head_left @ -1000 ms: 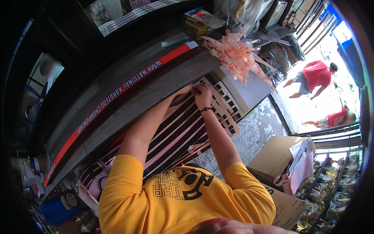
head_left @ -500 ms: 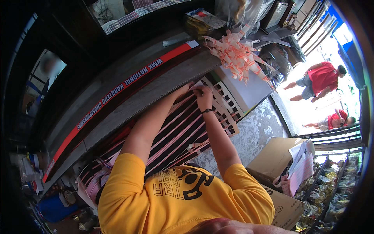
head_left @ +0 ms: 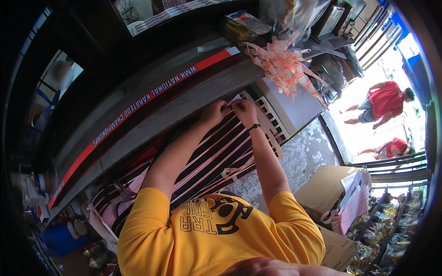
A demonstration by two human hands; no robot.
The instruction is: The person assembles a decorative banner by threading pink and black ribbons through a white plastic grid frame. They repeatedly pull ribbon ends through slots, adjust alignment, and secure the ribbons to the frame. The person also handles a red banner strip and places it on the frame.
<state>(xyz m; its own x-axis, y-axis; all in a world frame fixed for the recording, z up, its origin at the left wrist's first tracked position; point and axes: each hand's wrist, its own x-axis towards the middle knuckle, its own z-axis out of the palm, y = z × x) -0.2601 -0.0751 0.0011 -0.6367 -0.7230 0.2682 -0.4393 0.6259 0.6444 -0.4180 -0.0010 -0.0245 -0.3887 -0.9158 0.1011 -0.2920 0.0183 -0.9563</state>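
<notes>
Left hand (head_left: 213, 114): your fingers curl inward, tips close beside those of your right hand; whether they grip anything, you cannot tell.
Right hand (head_left: 245, 113): your fingers bend nearly closed at the ribbons' far end; a firm hold cannot be told.
Striped ribbons (head_left: 216, 152): pink and black, running from your fingertips back toward your body.
Slotted board (head_left: 266, 129): just right of your right fingers.
Grey ledge (head_left: 202, 92): just beyond your fingers.
</notes>
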